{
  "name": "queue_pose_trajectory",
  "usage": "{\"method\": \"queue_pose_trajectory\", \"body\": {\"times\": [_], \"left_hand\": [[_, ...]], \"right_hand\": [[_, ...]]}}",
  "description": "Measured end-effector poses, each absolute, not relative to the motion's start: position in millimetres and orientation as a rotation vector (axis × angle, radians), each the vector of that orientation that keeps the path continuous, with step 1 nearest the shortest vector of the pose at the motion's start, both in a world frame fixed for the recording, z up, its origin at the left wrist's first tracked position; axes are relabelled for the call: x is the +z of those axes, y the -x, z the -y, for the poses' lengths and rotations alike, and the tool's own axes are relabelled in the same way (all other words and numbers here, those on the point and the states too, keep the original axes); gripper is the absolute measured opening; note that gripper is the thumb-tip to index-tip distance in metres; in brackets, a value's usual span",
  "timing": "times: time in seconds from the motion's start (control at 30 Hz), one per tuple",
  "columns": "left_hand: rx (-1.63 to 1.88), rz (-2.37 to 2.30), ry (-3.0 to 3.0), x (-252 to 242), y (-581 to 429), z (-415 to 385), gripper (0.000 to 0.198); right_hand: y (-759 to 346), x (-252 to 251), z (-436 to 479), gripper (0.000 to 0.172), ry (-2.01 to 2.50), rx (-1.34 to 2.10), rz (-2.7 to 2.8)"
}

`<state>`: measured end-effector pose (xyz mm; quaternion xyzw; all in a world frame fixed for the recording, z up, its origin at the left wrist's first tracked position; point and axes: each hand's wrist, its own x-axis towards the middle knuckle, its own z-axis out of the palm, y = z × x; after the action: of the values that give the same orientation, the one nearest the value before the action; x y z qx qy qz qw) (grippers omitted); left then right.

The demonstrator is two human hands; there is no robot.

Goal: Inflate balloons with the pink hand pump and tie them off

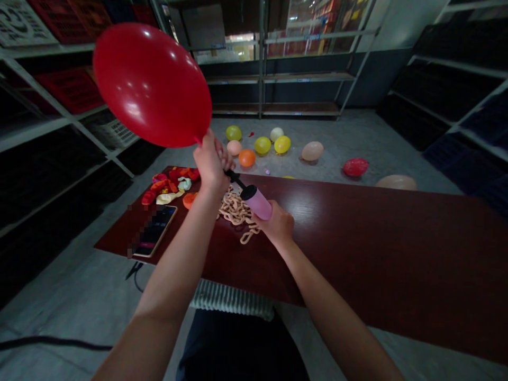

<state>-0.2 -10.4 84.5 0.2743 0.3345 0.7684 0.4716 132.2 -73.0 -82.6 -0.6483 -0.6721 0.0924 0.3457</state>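
A big inflated red balloon [153,84] floats at the upper left, its neck pinched onto the black nozzle of a pink hand pump [257,202]. My left hand [211,161] is closed around the balloon's neck and the nozzle tip. My right hand [278,225] grips the pink pump body from below, above the dark red table [377,248]. Under the pump lies a pile of beige plastic chain links [238,211].
Several flat uninflated balloons [170,185] and a phone [155,230] lie on the table's left end. Inflated balloons [262,144] in yellow, orange, peach and red are scattered on the grey floor beyond. Metal shelving lines both sides and the back.
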Motion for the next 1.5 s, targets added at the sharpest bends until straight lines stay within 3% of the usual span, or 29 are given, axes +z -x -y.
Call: {"method": "queue_pose_trajectory", "body": {"times": [0.23,0.6,0.77,1.03,1.2,1.33,1.5], "left_hand": [[1.979,-0.889,-0.658,51.8,-59.0,1.0,0.058],[2.020,-0.935,-0.637,53.2,-17.4,-2.6,0.052],[2.023,-0.923,-0.619,79.3,7.4,3.2,0.049],[1.992,-0.850,-0.908,148.2,26.6,24.1,0.051],[1.935,-0.777,-1.052,165.4,10.6,28.4,0.058],[1.938,-0.713,-1.129,157.1,-15.4,19.0,0.061],[1.846,-0.675,-1.138,114.9,-50.3,2.3,0.060]], "right_hand": [[-134.9,-84.1,68.2,0.035,1.753,0.336,1.561],[-126.2,-79.0,65.0,0.044,1.705,0.375,1.767],[-125.1,-78.0,67.6,0.054,1.582,0.452,1.827],[-126.1,-78.1,68.1,0.045,1.364,0.717,1.794],[-128.2,-85.6,62.3,0.047,1.271,0.790,1.680],[-130.8,-94.7,55.3,0.039,1.289,0.741,1.581],[-131.0,-101.5,49.7,0.042,1.278,0.780,1.453]]}}
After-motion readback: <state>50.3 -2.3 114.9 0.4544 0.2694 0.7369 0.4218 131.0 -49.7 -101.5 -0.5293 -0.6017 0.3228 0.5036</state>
